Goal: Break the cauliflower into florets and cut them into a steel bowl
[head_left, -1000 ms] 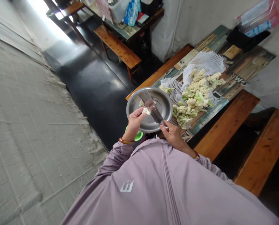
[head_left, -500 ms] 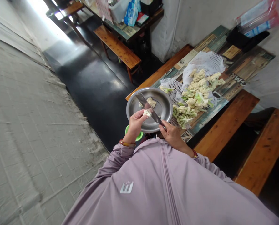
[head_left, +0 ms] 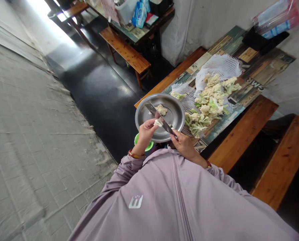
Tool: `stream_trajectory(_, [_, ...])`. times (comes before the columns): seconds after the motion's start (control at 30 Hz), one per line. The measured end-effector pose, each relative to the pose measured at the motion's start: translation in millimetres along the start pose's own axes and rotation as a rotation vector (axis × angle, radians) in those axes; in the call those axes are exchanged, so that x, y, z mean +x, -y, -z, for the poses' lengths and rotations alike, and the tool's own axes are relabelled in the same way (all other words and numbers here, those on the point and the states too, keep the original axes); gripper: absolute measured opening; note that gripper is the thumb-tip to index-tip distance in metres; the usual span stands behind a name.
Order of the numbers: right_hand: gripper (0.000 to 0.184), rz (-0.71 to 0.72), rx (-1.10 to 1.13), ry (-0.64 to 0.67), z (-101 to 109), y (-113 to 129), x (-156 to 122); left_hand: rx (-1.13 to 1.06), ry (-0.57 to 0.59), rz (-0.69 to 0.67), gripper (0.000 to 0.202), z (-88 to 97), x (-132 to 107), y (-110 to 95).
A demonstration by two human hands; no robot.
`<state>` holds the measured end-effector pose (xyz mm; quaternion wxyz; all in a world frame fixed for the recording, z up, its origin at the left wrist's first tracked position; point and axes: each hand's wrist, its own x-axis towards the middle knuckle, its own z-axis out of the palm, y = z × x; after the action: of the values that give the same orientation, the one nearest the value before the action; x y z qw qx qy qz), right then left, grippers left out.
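Above the near side of a steel basin (head_left: 141,112), my left hand (head_left: 147,132) pinches a small cauliflower floret (head_left: 158,123). My right hand (head_left: 183,143) is closed round the handle of a broad-bladed kitchen knife (head_left: 153,109). The blade slants up and left across the basin, its edge close to or touching the floret; exactly which I cannot tell. Inside the basin lie cut cauliflower pieces (head_left: 161,109), partly behind the blade. To the right, a heap of cauliflower (head_left: 212,97) rests on white foam netting (head_left: 218,65).
The netting lies on a patterned wooden table (head_left: 240,78). A green container (head_left: 148,146) shows under the basin's left side. Wooden benches (head_left: 242,134) flank the table. Further off stand another bench (head_left: 125,50) and a loaded table. A black tray (head_left: 265,42) holds plastic packages.
The knife and the floret have shifted very slightly against the basin. Both hands keep their holds, and the cauliflower heap has not moved.
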<state>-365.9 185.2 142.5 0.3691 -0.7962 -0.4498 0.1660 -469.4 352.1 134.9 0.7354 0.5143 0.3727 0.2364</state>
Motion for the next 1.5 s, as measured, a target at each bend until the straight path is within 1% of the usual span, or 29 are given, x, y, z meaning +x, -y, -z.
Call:
stream_trajectory(0.1, [0.035,-0.011,-0.004,0.004,-1,-1,1,-0.066,0.056,0.087,0.034,0.5,-1,2])
stream_trajectory(0.17, [0.035,-0.026,0.000,0.017,-1,-2,2,-0.075,0.044,0.075,0.033,0.0,-2,4])
stream_trajectory(0.27, [0.035,-0.032,0.009,0.028,-2,-4,2,-0.023,0.006,0.012,0.035,-0.8,-1,6])
stream_trajectory(0.4, [0.034,-0.034,-0.003,0.032,-2,-5,3,-0.035,0.045,0.069,0.035,-1.7,-2,7])
stream_trajectory(0.53, [0.033,-0.035,-0.020,0.056,-3,-6,4,-0.028,0.024,0.040,0.037,-2.3,-2,10])
stream_trajectory(0.63, [0.034,-0.013,-0.032,0.074,-5,-8,4,-0.035,0.049,0.070,0.040,-1.6,0,15])
stream_trajectory(0.67, [0.034,-0.001,-0.031,0.076,-6,-9,4,-0.027,0.044,0.081,0.040,-1.1,1,18])
stream_trajectory(0.73, [0.034,0.011,-0.018,0.085,-8,-10,4,0.020,0.000,0.078,0.041,0.1,4,24])
stream_trajectory(0.83, [0.032,-0.045,0.001,0.119,-10,-11,4,0.120,-0.051,0.057,0.044,2.8,8,31])
stream_trajectory(0.93, [0.029,-0.106,0.015,0.151,-13,-13,6,0.163,-0.037,0.071,0.043,6.0,11,37])
stream_trajectory(1.07, [0.026,-0.132,0.022,0.167,-17,-19,6,0.191,-0.027,0.096,0.043,7.9,14,44])
stream_trajectory(1.17, [0.027,-0.144,-0.010,0.173,-19,-22,5,0.200,-0.033,0.083,0.043,7.5,17,49])
stream_trajectory(1.3, [0.030,-0.109,-0.112,0.179,-22,-20,5,0.252,-0.082,0.052,0.038,5.4,22,57])
stream_trajectory(1.43, [0.031,-0.045,-0.199,0.197,-26,-20,7,0.246,-0.133,0.067,0.034,0.8,25,64])
stream_trajectory(1.5, [0.031,-0.039,-0.232,0.205,-30,-21,8,0.230,-0.157,0.081,0.033,-1.4,26,67])
